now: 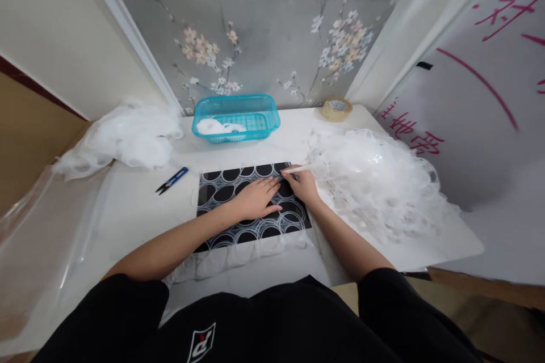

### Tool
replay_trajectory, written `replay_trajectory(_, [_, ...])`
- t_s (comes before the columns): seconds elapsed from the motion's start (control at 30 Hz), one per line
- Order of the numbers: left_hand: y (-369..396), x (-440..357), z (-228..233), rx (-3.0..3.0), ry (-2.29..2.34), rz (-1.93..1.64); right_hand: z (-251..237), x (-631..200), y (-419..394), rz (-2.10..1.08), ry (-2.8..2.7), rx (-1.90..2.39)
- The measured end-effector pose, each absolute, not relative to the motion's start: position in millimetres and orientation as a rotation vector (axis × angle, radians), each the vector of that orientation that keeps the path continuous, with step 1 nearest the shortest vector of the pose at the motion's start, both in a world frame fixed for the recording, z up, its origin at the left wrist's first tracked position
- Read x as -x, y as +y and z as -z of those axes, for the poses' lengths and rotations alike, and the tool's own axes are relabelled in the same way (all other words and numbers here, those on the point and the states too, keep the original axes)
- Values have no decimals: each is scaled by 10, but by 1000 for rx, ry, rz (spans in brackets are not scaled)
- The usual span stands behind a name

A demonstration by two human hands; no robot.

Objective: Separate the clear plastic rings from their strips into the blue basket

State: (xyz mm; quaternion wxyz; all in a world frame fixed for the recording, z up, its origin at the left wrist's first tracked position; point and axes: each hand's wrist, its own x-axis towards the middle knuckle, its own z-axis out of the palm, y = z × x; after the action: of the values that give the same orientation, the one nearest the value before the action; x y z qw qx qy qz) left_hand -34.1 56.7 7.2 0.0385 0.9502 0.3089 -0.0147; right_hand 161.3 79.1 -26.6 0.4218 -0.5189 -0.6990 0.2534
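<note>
A translucent sheet patterned with white rings [249,236] lies over a black panel [219,195] in front of me, and its near edge hangs past the panel. My left hand [258,198] rests flat on the sheet, fingers stretched out and thumb apart. At the panel's far right, my right hand [302,184] is closed around a slim white pen-like tool [298,169]. The tool's left end is at the sheet, close to my left fingertips; I cannot make out its exact kind.
Blue-handled thread snips [172,180] lie left of the panel. Behind it stands a turquoise basket [268,135] with white round pieces [210,126]. A tape roll [336,109] sits at the back. White translucent material is heaped on the right [374,176] and left [128,136].
</note>
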Motion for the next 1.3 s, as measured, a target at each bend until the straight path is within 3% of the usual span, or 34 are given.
replay_trajectory(0.33, [549, 346, -72, -2918, 946, 17, 252, -1554, 701, -510, -1835, 1334])
replay_trajectory(0.5, [549, 371, -33, -2928, 931, -33, 175, -1602, 707, -107, -2173, 1383])
replay_trajectory(0.67, [554, 394, -34, -2922, 898, -32, -152, -1885, 1107, 198, -1584, 1643])
replay_trajectory(0.9, [520, 640, -101, -2894, 934, -103, -159, -1409, 1018, -186, -1707, 1365])
replay_trajectory(1.17, [445, 1050, -59, -2819, 1007, -78, -473, -1942, 1363, 6, -1314, 1448])
replay_trajectory(1.3, [469, 1049, -59, -2839, 1026, -144, -326, -1473, 1051, -262, -1651, 1286])
